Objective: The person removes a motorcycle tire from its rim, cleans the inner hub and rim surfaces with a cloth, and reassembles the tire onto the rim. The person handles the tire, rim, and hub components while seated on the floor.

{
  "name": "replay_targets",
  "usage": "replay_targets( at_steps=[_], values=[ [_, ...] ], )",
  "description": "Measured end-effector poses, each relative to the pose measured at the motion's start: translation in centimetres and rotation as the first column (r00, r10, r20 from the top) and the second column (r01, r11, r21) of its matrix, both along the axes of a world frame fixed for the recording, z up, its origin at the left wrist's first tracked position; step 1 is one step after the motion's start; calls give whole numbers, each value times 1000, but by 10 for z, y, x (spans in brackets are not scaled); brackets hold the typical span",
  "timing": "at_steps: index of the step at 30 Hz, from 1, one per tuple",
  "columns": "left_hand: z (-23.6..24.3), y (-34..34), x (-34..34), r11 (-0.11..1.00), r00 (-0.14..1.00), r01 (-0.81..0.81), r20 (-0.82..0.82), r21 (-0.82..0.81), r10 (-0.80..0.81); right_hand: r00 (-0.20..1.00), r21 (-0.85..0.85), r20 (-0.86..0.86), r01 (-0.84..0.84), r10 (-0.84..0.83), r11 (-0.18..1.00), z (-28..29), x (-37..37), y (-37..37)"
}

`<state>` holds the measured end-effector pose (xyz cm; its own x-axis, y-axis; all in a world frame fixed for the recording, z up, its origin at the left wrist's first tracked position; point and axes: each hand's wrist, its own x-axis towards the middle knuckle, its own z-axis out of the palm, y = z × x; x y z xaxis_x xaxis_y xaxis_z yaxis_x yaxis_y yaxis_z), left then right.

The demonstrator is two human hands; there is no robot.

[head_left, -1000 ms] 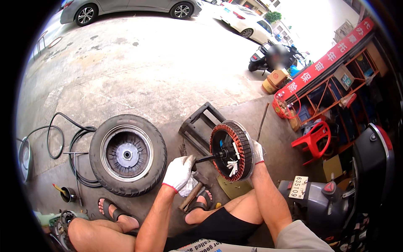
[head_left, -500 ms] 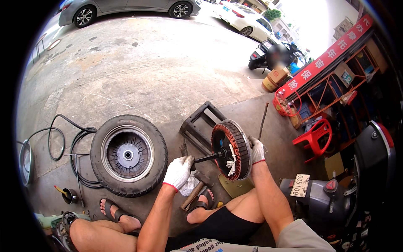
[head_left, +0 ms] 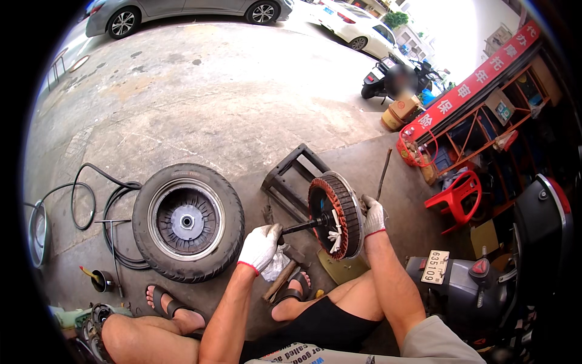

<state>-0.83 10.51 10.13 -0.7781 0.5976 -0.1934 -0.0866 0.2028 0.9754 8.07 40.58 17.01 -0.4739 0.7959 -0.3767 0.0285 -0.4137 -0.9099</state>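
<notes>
The left hand (head_left: 259, 247) is closing fully around the outer end of the shaft (head_left: 301, 227), which is pointing left out of the stator (head_left: 342, 209). The right hand (head_left: 374, 216) is lying at the stator's right side with its fingers bent; whether it is gripping or only touching, the view is not showing. The stator is standing near the middle, right of the wheel (head_left: 188, 222) and partly overlapping the black stand (head_left: 284, 164). Compared with a second ago, the stator is facing less toward the camera, and more of the right hand is showing beside its rim; the shaft is remaining in the left hand, so the part is keeping its support there. At far right a red sign (head_left: 479, 77) is bearing white characters; at near right a scooter's plate (head_left: 435, 267) is carrying dark digits. The shirt (head_left: 291, 353) is displaying printed letters.
</notes>
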Motion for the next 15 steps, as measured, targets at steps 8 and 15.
replay_targets(
  at_steps=[8,15],
  values=[
    [0,0,2,1000,998,8,67,-21,-6,999,-32,-44,7,-8,999,6,-2,-8],
    [-13,1,5,1000,995,6,99,19,-8,997,-55,-82,-19,14,998,5,0,-9]
  ],
)
